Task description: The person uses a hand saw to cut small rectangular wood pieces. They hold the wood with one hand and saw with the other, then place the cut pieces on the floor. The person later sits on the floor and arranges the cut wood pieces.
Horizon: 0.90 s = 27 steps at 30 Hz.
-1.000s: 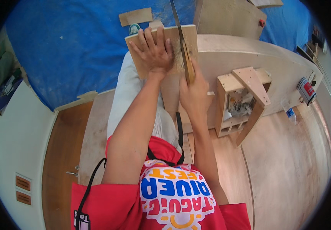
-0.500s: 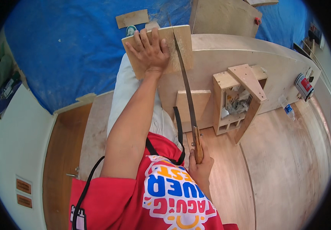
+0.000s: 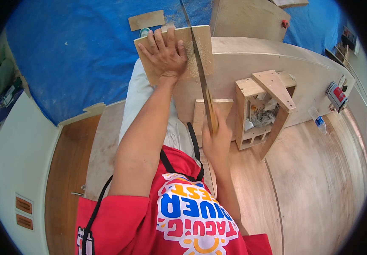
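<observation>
My left hand (image 3: 166,55) lies flat with spread fingers on a light plywood board (image 3: 153,71), its fingertips near the far edge. The board rests over my leg and the wooden bench (image 3: 230,63). Closed around the wooden handle of a handsaw (image 3: 200,68), my right hand (image 3: 217,138) is nearer my body. The long dark blade crosses the board just right of my left hand, its tip reaching past the far edge. Sawdust is scattered on the board beside the blade.
An open wooden caddy (image 3: 245,87) holding small hardware stands on the right, near a red-labelled can (image 3: 336,95) and a plastic bottle (image 3: 318,120). A small board (image 3: 224,110) lies by my right hand. Blue sheeting (image 3: 77,55) covers the far floor, with an offcut (image 3: 146,20) on it.
My right hand has pushed the handsaw away from my body, so more blade extends past the board's far edge. More sawdust shows on the board. My left hand stays nearly in place.
</observation>
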{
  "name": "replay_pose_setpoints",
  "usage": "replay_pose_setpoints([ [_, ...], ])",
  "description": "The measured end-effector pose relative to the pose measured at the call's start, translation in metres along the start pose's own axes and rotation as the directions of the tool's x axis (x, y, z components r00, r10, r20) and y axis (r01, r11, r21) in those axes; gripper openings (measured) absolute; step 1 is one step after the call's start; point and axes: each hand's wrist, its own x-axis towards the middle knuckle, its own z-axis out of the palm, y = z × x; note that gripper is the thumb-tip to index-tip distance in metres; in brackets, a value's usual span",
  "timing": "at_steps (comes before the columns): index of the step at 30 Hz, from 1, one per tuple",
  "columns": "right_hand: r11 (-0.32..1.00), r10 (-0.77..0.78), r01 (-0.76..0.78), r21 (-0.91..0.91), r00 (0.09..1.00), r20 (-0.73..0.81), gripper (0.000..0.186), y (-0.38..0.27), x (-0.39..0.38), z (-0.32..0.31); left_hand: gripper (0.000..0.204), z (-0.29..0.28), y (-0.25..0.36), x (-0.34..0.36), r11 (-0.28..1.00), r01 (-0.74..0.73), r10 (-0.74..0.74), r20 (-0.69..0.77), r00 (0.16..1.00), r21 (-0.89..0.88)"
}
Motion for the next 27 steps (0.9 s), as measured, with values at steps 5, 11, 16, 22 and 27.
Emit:
replay_pose_setpoints([
  [5,0.970,0.239,-0.243,0.026,0.965,0.111,0.055,0.002,-0.099,-0.039,0.049,-0.001,-0.001,-0.002,1.000,-0.003,0.003,0.012,1.000,0.015],
  [11,0.999,-0.003,0.003,0.048,1.000,0.005,0.058,0.011,0.034,0.025,0.049,0.004,-0.002,-0.002,1.000,-0.010,0.010,0.001,1.000,0.024],
  [16,0.962,-0.246,0.260,0.087,0.959,-0.140,0.058,-0.018,0.145,0.054,0.050,0.006,-0.004,-0.003,0.999,-0.022,0.022,-0.002,1.000,0.039],
  [22,0.999,-0.049,0.049,0.017,0.998,-0.037,0.047,-0.005,0.029,0.004,0.047,0.007,-0.003,-0.001,1.000,-0.004,0.005,-0.043,0.999,0.014],
  [27,0.945,0.320,-0.325,0.036,0.941,0.112,0.055,-0.012,-0.105,-0.058,0.050,-0.001,-0.001,0.000,0.999,-0.001,0.000,-0.030,1.000,-0.032],
])
